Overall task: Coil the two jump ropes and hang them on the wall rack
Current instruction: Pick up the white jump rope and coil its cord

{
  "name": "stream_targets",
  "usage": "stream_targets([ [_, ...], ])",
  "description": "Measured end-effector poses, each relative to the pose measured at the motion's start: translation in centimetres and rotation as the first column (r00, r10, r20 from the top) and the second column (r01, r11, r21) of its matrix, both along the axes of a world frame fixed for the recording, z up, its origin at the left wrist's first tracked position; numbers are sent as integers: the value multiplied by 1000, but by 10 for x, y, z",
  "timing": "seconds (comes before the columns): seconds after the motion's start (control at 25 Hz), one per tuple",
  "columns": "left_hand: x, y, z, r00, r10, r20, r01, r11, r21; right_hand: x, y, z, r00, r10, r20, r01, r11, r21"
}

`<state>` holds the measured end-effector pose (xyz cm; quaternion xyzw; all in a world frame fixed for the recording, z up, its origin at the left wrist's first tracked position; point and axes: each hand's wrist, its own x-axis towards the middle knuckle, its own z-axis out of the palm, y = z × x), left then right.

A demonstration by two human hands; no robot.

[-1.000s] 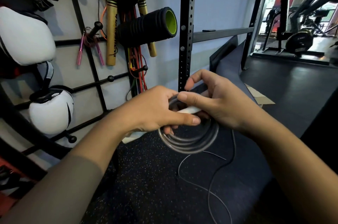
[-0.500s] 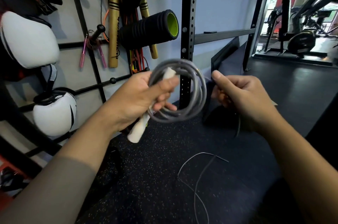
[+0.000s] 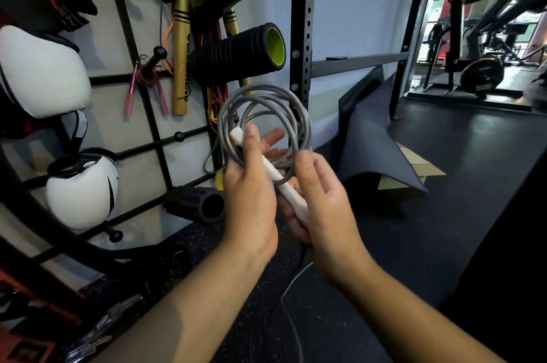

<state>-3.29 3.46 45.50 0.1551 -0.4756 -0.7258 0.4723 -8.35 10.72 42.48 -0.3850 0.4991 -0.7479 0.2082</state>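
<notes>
Daylight is pouring in from the doorway (image 3: pixel 473 36) on my far right, glaring off the dark floor (image 3: pixel 444 155). The wall rack (image 3: pixel 142 96) is sitting dimmer, throwing soft shadows. Edges are bowing and blurring; my forearms are smearing.

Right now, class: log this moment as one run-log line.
left hand: holds coil | right hand: on handle | tail: loose | rack: ahead

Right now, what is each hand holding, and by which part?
The left hand grips the grey jump rope where its coils cross the white handle. The right hand holds that handle's lower end.
</notes>
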Motion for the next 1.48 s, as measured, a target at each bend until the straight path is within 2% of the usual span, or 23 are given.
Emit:
stream_targets([
  [0.08,-2,0,-2,1000,-3,29,4,999,-35,-4,2,6,996,-75,-58,75,997,-6],
  [0.2,-2,-3,-4,998,-14,56,18,997,-69,-13,7,13,987,-40,-155,42,999,13],
  [0.44,-1,-14,-3,982,-138,126,151,983,-103,-36,11,19,972,-161,-171,178,980,89],
  [0.56,7,-37,7,978,-181,101,195,969,-152,-54,26,37,903,-148,-405,232,958,168],
  [0.6,14,-46,16,970,-208,129,233,945,-231,-60,34,44,861,-113,-496,250,943,220],
  [0.64,23,-54,25,956,-206,211,273,889,-368,-66,42,50,810,-64,-583,274,920,280],
  [0.68,31,-60,34,926,-154,345,331,772,-542,-70,47,53,748,-8,-663,309,889,338],
  [0.72,37,-61,41,865,-46,499,423,600,-679,-71,50,54,690,55,-722,337,858,387],
  [0.76,41,-56,46,776,114,620,526,427,-736,-69,50,53,652,118,-749,341,837,429],
  [0.8,43,-49,47,688,280,669,604,290,-742,-65,47,52,639,174,-749,319,827,464],
  [0.84,42,-40,46,630,395,669,653,196,-731,-61,45,51,634,216,-743,296,819,491],
  [0.88,41,-32,44,605,435,667,680,154,-717,-57,43,50,624,242,-743,289,812,507],
  [0.96,37,-25,39,598,394,698,698,172,-695,-53,42,52,603,276,-749,283,803,524],
  [1.04,36,-29,40,585,351,731,703,228,-673,-53,43,52,627,270,-731,256,815,520],
  [1.24,40,-40,45,544,344,765,723,271,-636,-49,38,44,762,258,-594,58,887,458],
  [1.36,43,-49,46,576,230,785,720,313,-620,-58,44,52,901,94,-424,75,928,364],
  [1.4,45,-53,46,613,163,773,691,363,-625,-63,47,54,943,33,-330,85,938,337],
  [1.48,48,-61,44,723,-68,688,600,554,-577,-72,52,53,979,-57,-197,115,948,297],
])
